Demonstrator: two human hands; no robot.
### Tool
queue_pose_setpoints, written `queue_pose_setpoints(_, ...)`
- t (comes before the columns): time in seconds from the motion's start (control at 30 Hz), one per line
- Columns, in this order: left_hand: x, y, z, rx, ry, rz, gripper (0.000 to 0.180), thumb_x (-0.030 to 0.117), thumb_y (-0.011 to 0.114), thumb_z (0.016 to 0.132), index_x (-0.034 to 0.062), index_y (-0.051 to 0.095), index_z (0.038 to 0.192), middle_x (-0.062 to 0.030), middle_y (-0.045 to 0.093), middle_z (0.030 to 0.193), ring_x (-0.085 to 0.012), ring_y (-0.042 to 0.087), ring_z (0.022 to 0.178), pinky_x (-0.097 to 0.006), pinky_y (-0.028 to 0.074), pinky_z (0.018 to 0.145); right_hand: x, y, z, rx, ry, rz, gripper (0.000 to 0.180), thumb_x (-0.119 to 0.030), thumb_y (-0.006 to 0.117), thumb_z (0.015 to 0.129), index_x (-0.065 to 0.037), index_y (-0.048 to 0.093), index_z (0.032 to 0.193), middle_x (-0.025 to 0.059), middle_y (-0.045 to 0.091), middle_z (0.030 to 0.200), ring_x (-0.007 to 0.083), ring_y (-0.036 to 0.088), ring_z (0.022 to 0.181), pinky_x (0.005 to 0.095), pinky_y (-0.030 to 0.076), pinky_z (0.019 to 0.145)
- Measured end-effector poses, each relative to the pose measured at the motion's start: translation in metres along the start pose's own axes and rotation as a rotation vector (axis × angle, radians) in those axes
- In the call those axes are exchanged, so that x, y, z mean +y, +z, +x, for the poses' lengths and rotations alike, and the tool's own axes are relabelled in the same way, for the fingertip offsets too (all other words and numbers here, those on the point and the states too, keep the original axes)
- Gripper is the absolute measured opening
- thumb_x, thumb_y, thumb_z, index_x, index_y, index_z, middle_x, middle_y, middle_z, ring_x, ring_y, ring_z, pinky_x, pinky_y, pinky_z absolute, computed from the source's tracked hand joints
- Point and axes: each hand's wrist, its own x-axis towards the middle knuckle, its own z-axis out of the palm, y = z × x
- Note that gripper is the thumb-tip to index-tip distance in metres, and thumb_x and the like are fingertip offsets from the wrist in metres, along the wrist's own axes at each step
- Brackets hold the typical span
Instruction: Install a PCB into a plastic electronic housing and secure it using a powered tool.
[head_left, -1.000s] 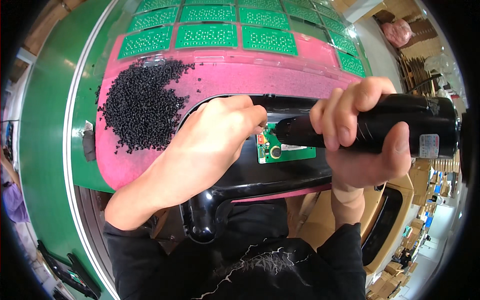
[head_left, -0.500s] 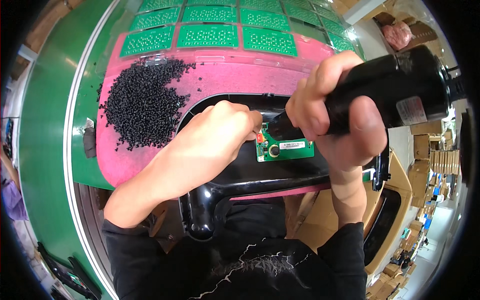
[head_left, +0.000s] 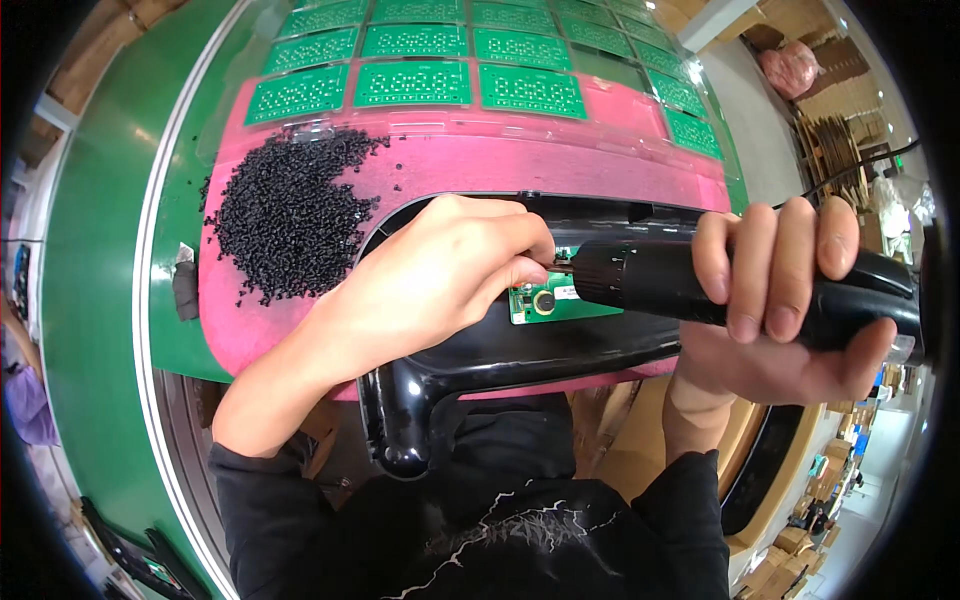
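From the head camera, the person's right hand [head_left: 790,300] is wrapped tight around a black electric screwdriver [head_left: 740,285], fingers curled over the top of its barrel, the tool lying nearly level with its nose pointing toward nine o'clock. The left hand [head_left: 440,280] is closed in a pinch right at the tool's tip, fingertips down on a small green circuit board [head_left: 555,300]; what it pinches is hidden under the fingers. That board sits inside a glossy black plastic housing [head_left: 480,360], near the middle of the picture.

The driver looks heavy and stiff, best held around the barrel as it is now. The little board looks thin and easily damaged, so I'd take it only by its edges. The housing seems rigid but slick and easily scratched; its rounded corner at six o'clock hangs over the near edge of the pink mat [head_left: 560,165].

At ten o'clock of the hands lies a pile of small black screws [head_left: 285,210], loose and ready to scatter if brushed. Along twelve o'clock runs a row of green circuit boards [head_left: 415,85] under a clear cover. The green table [head_left: 95,260] curves away at nine o'clock. Open room is mostly on the pink mat between the screws and the housing; the driver's cable [head_left: 850,170] trails off toward two o'clock.
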Motion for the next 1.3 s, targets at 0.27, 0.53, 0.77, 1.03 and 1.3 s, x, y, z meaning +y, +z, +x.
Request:
queue_pose_setpoints(0.27,0.002,0.004,0.003,0.025,0.032,-0.083,0.014,0.005,0.072,0.078,-0.002,0.064,0.087,-0.0109,0.065,0.076,-0.0271,0.066,0.07,-0.034,0.051,0.06,-0.008,0.004,-0.009,0.049,-0.011,-0.008,0.039,-0.045,0.064,0.086,-0.01,0.05,0.097,-0.0032,0.053,0.067,0.0091,0.05,0.055,0.0285,0.041,0.061)
queue_pose_setpoints(0.53,0.003,-0.003,0.001,-0.069,-0.159,-0.018,0.016,0.005,0.07,0.079,-0.0041,0.067,0.092,-0.0141,0.068,0.08,-0.0271,0.068,0.074,-0.033,0.054,0.065,0.009,0.003,-0.022,-0.027,0.136,-0.126,0.05,-0.053,0.066,0.081,-0.009,0.046,0.097,-0.0015,0.054,0.062,0.0107,0.048,0.048,0.0271,0.042,0.05)
queue_pose_setpoints(0.77,-0.007,0.003,-0.006,0.039,-0.076,0.054,0.016,-0.001,0.066,0.08,-0.0058,0.066,0.096,-0.018,0.069,0.085,-0.0321,0.069,0.08,-0.036,0.054,0.071,0.012,0.023,-0.023,0.128,0.284,-0.223,0.049,-0.05,0.071,0.079,-0.01,0.046,0.093,-0.0021,0.053,0.063,0.0111,0.048,0.049,0.0264,0.04,0.05)
queue_pose_setpoints(1.03,-0.002,0.0,-0.008,-0.008,-0.171,-0.006,0.018,0.002,0.063,0.082,-0.0028,0.065,0.098,-0.0197,0.068,0.086,-0.0379,0.066,0.081,-0.041,0.053,0.069,0.008,0.022,-0.013,-0.105,0.552,-0.24,0.057,-0.053,0.078,0.076,-0.006,0.047,0.087,-0.0005,0.05,0.058,0.0104,0.047,0.048,0.0262,0.039,0.048)
queue_pose_setpoints(1.3,-0.004,0.002,-0.008,-0.072,-0.056,0.071,0.021,0.005,0.066,0.081,-0.0016,0.062,0.101,-0.0178,0.065,0.088,-0.039,0.063,0.084,-0.044,0.05,0.073,0.007,0.031,-0.021,0.064,0.426,-0.318,0.051,-0.051,0.072,0.079,-0.008,0.048,0.093,-0.0011,0.052,0.06,0.0111,0.047,0.048,0.0261,0.038,0.049)
